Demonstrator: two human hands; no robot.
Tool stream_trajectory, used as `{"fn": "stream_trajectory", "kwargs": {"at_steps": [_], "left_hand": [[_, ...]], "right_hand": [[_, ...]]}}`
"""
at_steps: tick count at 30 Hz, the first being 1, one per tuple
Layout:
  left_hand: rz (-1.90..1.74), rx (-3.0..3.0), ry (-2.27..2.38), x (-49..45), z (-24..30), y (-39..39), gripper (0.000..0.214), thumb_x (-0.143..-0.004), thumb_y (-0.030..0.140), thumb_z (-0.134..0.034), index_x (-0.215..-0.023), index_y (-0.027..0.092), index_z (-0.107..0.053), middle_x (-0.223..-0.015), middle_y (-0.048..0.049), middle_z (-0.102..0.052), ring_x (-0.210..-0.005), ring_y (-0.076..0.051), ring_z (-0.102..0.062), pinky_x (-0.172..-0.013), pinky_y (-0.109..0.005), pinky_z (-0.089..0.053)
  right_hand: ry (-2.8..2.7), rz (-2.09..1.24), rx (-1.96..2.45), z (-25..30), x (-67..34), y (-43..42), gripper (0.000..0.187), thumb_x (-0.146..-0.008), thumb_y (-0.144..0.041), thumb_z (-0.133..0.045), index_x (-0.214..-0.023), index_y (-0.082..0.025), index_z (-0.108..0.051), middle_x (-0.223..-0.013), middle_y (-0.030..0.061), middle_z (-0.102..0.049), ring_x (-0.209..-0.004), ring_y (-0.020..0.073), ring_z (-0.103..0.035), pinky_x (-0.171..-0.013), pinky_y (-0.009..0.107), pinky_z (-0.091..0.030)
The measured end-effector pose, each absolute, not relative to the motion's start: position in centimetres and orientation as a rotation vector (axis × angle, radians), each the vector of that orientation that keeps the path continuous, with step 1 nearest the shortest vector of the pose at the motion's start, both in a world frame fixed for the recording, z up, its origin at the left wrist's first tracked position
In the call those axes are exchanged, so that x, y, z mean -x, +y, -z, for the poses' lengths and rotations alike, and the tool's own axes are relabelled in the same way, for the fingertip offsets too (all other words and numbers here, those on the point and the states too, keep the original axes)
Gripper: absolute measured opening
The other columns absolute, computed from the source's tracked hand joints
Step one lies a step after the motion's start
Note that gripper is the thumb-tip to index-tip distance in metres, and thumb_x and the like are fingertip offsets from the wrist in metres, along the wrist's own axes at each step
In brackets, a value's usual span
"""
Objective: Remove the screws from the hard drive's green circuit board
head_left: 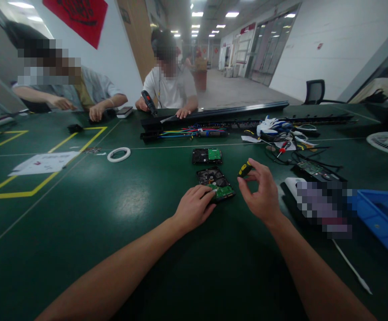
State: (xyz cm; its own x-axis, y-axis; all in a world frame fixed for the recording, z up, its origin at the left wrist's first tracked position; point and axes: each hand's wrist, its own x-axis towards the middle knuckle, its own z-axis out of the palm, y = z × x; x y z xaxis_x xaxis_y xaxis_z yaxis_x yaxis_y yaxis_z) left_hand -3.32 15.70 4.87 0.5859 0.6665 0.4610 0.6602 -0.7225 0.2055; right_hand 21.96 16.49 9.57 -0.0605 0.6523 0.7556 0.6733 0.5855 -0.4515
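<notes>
Left hand: the left hand [195, 206] lies palm down, fingers loosely bent, its fingertips resting on the near edge of an opened black hard drive with a green circuit board [215, 180]; it presses on the drive and grips nothing.
Right hand: the right hand [262, 191] is raised just right of the drive, thumb and fingertips pinched on a small yellow-and-black screwdriver [245, 169]; its tip is hidden.
Key relation: the drive lies flat on the table, just left of the right hand and below the screwdriver. Its long axis runs away from the person, leaning a little left. The left hand touches it; the right hand is close but apart.
Table: dark green table [113, 232] with yellow tape lines.
Beyond the drive: a second black hard drive with a green board [207, 156], near.
Further out: a white ring of tape [119, 154] to the left, a long black strip with coloured wires [214, 122] across the far side, and a blue plastic tray [384, 218] at the right.
Others: two people sit at the far edge, their hands on the table.
</notes>
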Motion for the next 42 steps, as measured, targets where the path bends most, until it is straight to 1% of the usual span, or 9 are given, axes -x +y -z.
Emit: {"fn": "stream_trajectory", "kwargs": {"at_steps": [4,8,11,17,22,27,34,40,42], "left_hand": [[-0.821,-2.802,1.172,3.39,-5.00,15.59,0.032,-0.102,0.031,-0.064,-0.132,0.019,-0.064,-0.133,-0.0124,-0.066,-0.123,-0.031,-0.063,-0.102,-0.050,-0.057],[-0.836,-2.801,1.169,3.45,-5.01,15.62,0.031,-0.101,0.032,-0.065,-0.130,0.020,-0.065,-0.130,-0.0120,-0.067,-0.122,-0.031,-0.064,-0.101,-0.050,-0.057],[-0.830,-2.801,1.173,3.46,-5.04,15.65,0.032,-0.101,0.031,-0.065,-0.130,0.020,-0.065,-0.130,-0.0118,-0.067,-0.122,-0.031,-0.064,-0.100,-0.050,-0.057],[-0.823,-2.803,1.179,3.40,-4.99,15.64,0.032,-0.102,0.031,-0.065,-0.131,0.019,-0.064,-0.131,-0.0121,-0.067,-0.121,-0.031,-0.063,-0.100,-0.050,-0.057],[-0.837,-2.806,1.171,3.40,-4.65,15.75,0.032,-0.101,0.032,-0.066,-0.130,0.018,-0.064,-0.131,-0.0121,-0.067,-0.121,-0.031,-0.063,-0.099,-0.050,-0.058],[-0.820,-2.802,1.179,3.39,-4.78,15.72,0.031,-0.101,0.031,-0.066,-0.130,0.019,-0.065,-0.131,-0.0121,-0.067,-0.122,-0.031,-0.062,-0.098,-0.050,-0.058],[-0.821,-2.803,1.177,3.40,-4.92,15.72,0.032,-0.100,0.031,-0.067,-0.130,0.019,-0.065,-0.131,-0.0121,-0.067,-0.122,-0.031,-0.063,-0.098,-0.048,-0.058],[-0.814,-2.809,1.180,3.41,-4.87,15.70,0.031,-0.102,0.031,-0.065,-0.130,0.020,-0.065,-0.131,-0.0114,-0.067,-0.122,-0.031,-0.063,-0.099,-0.049,-0.058],[-0.827,-2.808,1.171,3.40,-4.81,15.72,0.030,-0.101,0.030,-0.065,-0.130,0.020,-0.065,-0.130,-0.0116,-0.067,-0.121,-0.031,-0.063,-0.098,-0.049,-0.058]], "right_hand": [[-1.723,-0.035,1.090,-9.42,-21.78,16.54,0.069,-0.094,-0.020,-0.068,-0.156,-0.032,-0.040,-0.139,0.0104,-0.065,-0.098,0.0236,-0.076,-0.092,0.050,-0.068],[-1.710,-0.009,1.108,-9.35,-21.86,16.58,0.068,-0.093,-0.022,-0.072,-0.153,-0.032,-0.043,-0.135,0.0096,-0.066,-0.096,0.0232,-0.075,-0.085,0.046,-0.070],[-1.737,0.007,1.093,-9.42,-21.95,16.53,0.068,-0.092,-0.022,-0.073,-0.153,-0.033,-0.045,-0.135,0.0096,-0.063,-0.098,0.0234,-0.074,-0.081,0.043,-0.070],[-1.754,0.022,1.071,-9.49,-22.02,16.55,0.067,-0.094,-0.019,-0.069,-0.155,-0.034,-0.044,-0.138,0.0096,-0.059,-0.100,0.0228,-0.072,-0.081,0.041,-0.069],[-1.736,0.071,1.100,-9.38,-22.10,16.72,0.065,-0.093,-0.023,-0.071,-0.153,-0.031,-0.046,-0.136,0.0106,-0.062,-0.095,0.0228,-0.073,-0.083,0.043,-0.069],[-1.728,0.026,1.114,-9.31,-21.95,16.71,0.066,-0.093,-0.023,-0.071,-0.153,-0.032,-0.045,-0.136,0.0089,-0.066,-0.090,0.0213,-0.075,-0.089,0.046,-0.068],[-1.731,-0.010,1.113,-9.33,-21.99,16.72,0.065,-0.093,-0.025,-0.072,-0.153,-0.031,-0.046,-0.134,0.0098,-0.068,-0.093,0.0225,-0.076,-0.081,0.042,-0.069],[-1.749,-0.064,1.097,-9.35,-21.98,16.59,0.064,-0.097,-0.020,-0.064,-0.156,-0.031,-0.040,-0.140,0.0096,-0.066,-0.106,0.0246,-0.076,-0.097,0.048,-0.066],[-1.741,-0.062,1.103,-9.41,-22.01,16.56,0.063,-0.097,-0.020,-0.065,-0.155,-0.031,-0.041,-0.141,0.0098,-0.065,-0.104,0.0238,-0.076,-0.097,0.048,-0.066]]}}
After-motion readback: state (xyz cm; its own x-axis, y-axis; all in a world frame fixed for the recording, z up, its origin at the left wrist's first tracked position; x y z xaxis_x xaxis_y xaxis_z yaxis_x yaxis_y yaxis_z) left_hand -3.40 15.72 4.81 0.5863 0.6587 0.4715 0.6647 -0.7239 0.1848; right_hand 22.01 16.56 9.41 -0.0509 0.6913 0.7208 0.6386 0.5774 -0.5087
